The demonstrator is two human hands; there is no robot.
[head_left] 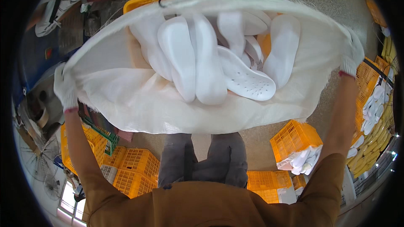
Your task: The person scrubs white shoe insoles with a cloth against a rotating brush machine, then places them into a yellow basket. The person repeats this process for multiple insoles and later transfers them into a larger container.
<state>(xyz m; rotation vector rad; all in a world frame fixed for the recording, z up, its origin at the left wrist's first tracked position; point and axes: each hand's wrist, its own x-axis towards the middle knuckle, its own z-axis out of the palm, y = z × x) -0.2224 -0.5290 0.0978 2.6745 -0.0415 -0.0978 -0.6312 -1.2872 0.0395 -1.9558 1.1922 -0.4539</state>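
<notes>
A large whitish woven sack is stretched wide between my two hands, its mouth facing up at me. My left hand, in a white knit glove with a red cuff, grips the rim at the left. At the right, my right hand, gloved the same way, clutches the opposite rim. Inside the opening lie several white shoe insoles, piled at different angles. One perforated insole shows small dark holes. Behind the far rim the edge of a yellow crate shows; the sack hides most of it.
Orange plastic crates stand at the lower left beside a green crate. Another orange crate at the lower right holds white pieces. More crates and yellow bundles line the right side. A fan stands far left.
</notes>
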